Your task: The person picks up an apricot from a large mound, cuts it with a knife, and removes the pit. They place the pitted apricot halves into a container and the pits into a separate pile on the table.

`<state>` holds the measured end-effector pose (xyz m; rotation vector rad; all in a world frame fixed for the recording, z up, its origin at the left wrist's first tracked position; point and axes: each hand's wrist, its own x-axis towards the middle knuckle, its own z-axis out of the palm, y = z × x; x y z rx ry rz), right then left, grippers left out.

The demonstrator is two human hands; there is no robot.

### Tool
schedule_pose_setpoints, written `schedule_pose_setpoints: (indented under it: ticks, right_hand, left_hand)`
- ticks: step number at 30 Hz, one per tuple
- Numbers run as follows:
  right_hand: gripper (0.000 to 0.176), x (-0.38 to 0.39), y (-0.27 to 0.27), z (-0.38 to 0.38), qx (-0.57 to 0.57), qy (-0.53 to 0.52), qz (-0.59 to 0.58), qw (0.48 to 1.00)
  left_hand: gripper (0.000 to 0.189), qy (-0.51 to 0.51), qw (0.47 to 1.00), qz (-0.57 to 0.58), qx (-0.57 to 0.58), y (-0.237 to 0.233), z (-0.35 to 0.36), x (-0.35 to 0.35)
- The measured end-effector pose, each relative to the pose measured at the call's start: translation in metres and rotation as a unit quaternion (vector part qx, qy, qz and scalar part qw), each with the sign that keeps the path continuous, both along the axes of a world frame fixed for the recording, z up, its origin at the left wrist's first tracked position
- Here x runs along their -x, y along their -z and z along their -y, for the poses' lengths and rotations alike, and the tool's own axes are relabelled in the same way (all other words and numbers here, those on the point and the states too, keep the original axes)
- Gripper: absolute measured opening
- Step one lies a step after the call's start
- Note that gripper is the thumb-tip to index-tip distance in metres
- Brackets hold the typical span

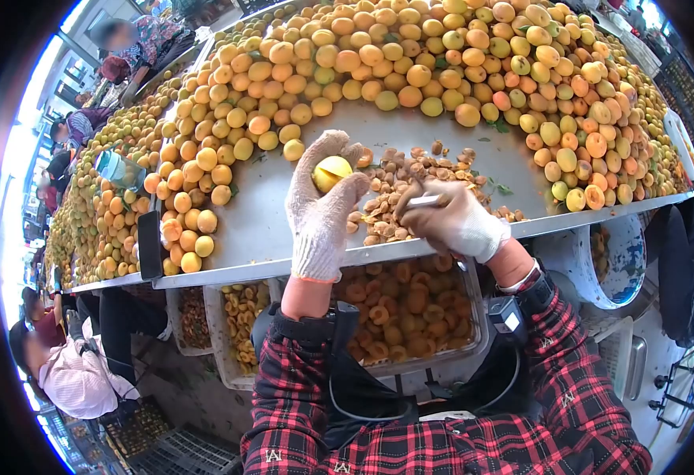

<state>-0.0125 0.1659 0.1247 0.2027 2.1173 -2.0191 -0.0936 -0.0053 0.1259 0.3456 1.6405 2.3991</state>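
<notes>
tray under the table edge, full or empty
Nearly full: apricot halves fill the tray close to its rim, below the left hand gripping an apricot and the right hand gripping a blade.

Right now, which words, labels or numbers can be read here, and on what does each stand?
No text reads clearly.
Plaid sleeves: small white letter-like marks, too small to read.
The left hand with apricot, right hand with knife, table: no writing visible.
</notes>
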Motion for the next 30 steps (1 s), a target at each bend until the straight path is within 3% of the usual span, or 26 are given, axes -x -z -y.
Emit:
schedule_pose_setpoints:
  ticks: [1,2,3,5,7,9,11,15,17,20,21,23,25,27,29,30]
  right_hand:
    - [0.019,0.0,-0.003,-0.003,0.048,0.047,0.015,0.998]
    - [0.021,-0.001,-0.007,-0.004,0.093,0.074,0.004,0.993]
    - [0.021,0.0,-0.006,-0.004,0.093,0.074,0.005,0.993]
    - [0.025,0.002,-0.002,-0.001,0.088,0.09,0.005,0.992]
    - [0.027,0.004,0.003,0.002,0.047,0.077,0.006,0.996]
    - [0.025,0.003,0.0,0.0,0.044,0.064,-0.008,0.997]
    - [0.023,0.004,-0.004,-0.001,0.03,0.072,-0.012,0.997]
    - [0.02,0.009,0.006,-0.004,-0.022,0.077,-0.082,0.993]
    - [0.02,0.01,0.007,-0.009,-0.036,0.066,-0.072,0.995]
    - [0.02,0.002,-0.005,-0.014,-0.014,0.053,-0.03,0.998]
    - [0.02,0.0,-0.01,-0.015,0.023,0.051,0.0,0.998]
    - [0.02,-0.001,-0.006,-0.015,0.076,0.044,-0.031,0.996]
    - [0.027,-0.003,-0.01,-0.008,0.058,0.051,-0.052,0.996]
    - [0.041,-0.002,-0.001,0.002,0.003,0.03,-0.154,0.988]
    - [0.046,0.008,0.023,0.003,-0.177,0.019,-0.386,0.905]
    - [0.053,0.009,0.026,0.006,-0.204,0.016,-0.408,0.889]
  left_hand:
    - [0.057,-0.002,0.999,-0.014,0.047,-0.002,0.001,-0.001]
    - [0.056,0.003,0.989,-0.116,0.096,0.007,-0.002,-0.004]
    - [0.056,0.004,0.989,-0.116,0.095,0.01,-0.005,-0.009]
    - [0.064,0.044,0.929,-0.268,0.253,0.016,-0.013,-0.02]
    - [0.074,0.072,0.883,-0.357,0.295,0.022,-0.02,-0.021]
    - [0.079,0.088,0.896,-0.32,0.295,0.022,-0.02,-0.022]
    - [0.077,0.011,0.861,-0.365,0.353,0.023,-0.019,-0.021]
    - [0.07,0.053,0.867,-0.377,0.32,0.02,-0.015,-0.018]
    - [0.059,0.099,0.879,-0.365,0.29,0.017,-0.011,-0.016]
    - [0.04,0.141,0.974,-0.073,0.159,0.016,-0.003,-0.007]
    - [0.04,0.138,0.975,-0.075,0.159,0.017,-0.003,-0.006]
    - [0.037,0.108,0.986,0.076,-0.099,0.024,-0.005,-0.005]
    - [0.043,0.098,0.984,0.086,-0.125,0.039,-0.009,-0.003]
    - [0.045,0.183,0.935,0.135,-0.274,0.059,-0.014,0.004]
    - [0.035,0.141,0.938,0.169,-0.268,0.049,-0.022,-0.008]
    - [0.035,0.131,0.944,0.17,-0.25,0.054,-0.025,-0.008]
